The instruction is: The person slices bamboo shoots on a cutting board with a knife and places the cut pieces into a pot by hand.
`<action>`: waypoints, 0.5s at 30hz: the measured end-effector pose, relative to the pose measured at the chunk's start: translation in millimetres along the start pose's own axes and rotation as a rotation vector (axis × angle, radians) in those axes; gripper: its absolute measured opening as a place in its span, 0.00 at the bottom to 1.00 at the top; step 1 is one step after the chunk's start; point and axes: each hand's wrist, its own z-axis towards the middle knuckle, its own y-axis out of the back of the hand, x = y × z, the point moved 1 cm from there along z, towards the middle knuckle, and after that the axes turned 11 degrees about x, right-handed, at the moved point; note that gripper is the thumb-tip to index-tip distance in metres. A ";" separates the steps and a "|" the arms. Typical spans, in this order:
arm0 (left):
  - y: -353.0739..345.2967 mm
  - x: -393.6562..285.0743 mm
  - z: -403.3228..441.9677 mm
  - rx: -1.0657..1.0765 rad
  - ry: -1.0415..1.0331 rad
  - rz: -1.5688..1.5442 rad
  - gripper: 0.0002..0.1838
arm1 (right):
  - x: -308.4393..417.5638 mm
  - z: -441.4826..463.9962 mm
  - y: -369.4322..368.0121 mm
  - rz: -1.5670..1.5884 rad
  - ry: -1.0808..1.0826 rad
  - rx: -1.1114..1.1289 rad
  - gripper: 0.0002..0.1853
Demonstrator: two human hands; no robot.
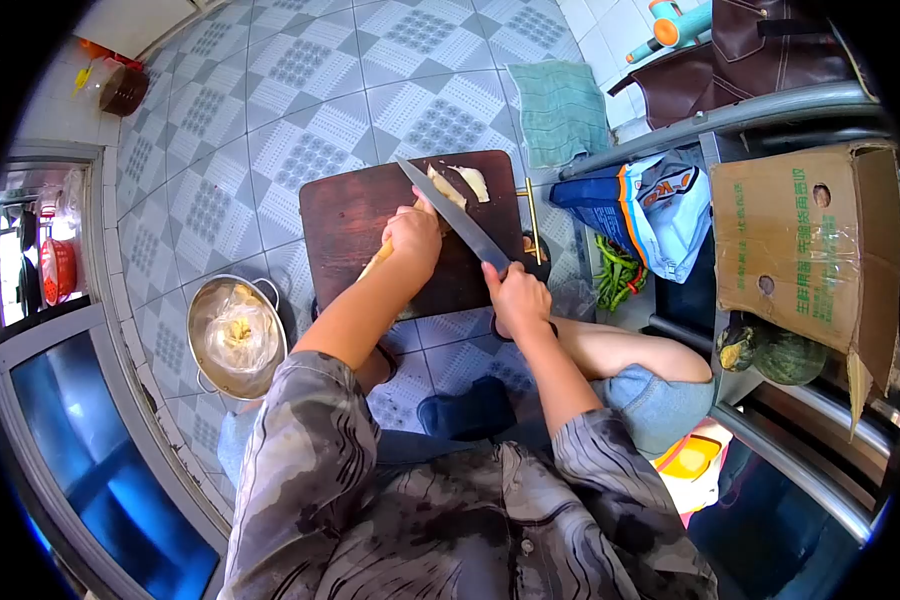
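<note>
A dark red-brown board lies between my knees, above the tiled floor. My left hand is wrapped round a long pale stick-like food piece, whose lower end points toward me. In my right hand is the handle of a large knife; its blade slants up and left across the board, close beside my left fingers. Beyond the blade, pale cut pieces rest on the board near its far right part. The tip of the held piece is partly hidden by my fingers and the blade.
A metal pot holding a plastic bag stands on the floor at left. Right of the board are green and red peppers, a blue-white bag, and a metal rack with a cardboard box and a dark green squash.
</note>
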 end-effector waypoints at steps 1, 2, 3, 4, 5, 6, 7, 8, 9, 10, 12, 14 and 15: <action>6.1 1.2 -5.0 0.019 0.029 -0.021 0.37 | -1.8 -2.8 2.2 0.004 0.006 0.002 0.35; 3.3 -1.1 -5.1 0.024 0.027 -0.022 0.37 | 1.8 0.6 2.9 0.003 0.003 0.007 0.35; 0.2 -2.1 -3.4 0.011 0.024 -0.001 0.35 | 11.8 11.2 4.9 -0.015 0.022 -0.007 0.35; -3.1 -2.0 -1.2 -0.002 0.026 0.020 0.34 | 27.7 21.1 11.1 -0.034 0.046 -0.020 0.35; -4.7 -1.3 2.7 0.001 0.038 0.017 0.34 | 48.0 33.2 16.7 -0.025 0.055 -0.009 0.35; -6.7 0.1 7.4 0.090 -0.017 0.043 0.32 | 68.2 45.7 18.6 -0.023 0.088 -0.019 0.35; -3.1 1.5 8.5 0.176 -0.075 0.070 0.30 | 79.1 53.4 19.8 -0.021 0.118 -0.033 0.35; 1.7 1.7 8.0 0.194 0.000 0.023 0.27 | 81.1 53.9 21.7 -0.019 0.126 -0.036 0.35; 2.5 2.3 7.4 0.191 0.002 0.024 0.27 | 79.9 53.8 21.0 -0.011 0.125 -0.034 0.35; 3.4 2.4 6.4 0.209 -0.031 0.008 0.29 | 78.0 52.6 20.5 -0.002 0.121 -0.034 0.35; 4.6 4.3 9.4 0.216 -0.064 -0.007 0.30 | 56.7 39.3 12.4 0.014 0.091 -0.060 0.35; -0.5 3.1 9.7 0.143 -0.044 -0.005 0.34 | 21.6 14.5 3.2 0.008 0.021 -0.026 0.35; 0.9 2.6 8.9 0.119 -0.038 -0.007 0.35 | 7.1 4.7 3.9 -0.011 -0.010 0.017 0.35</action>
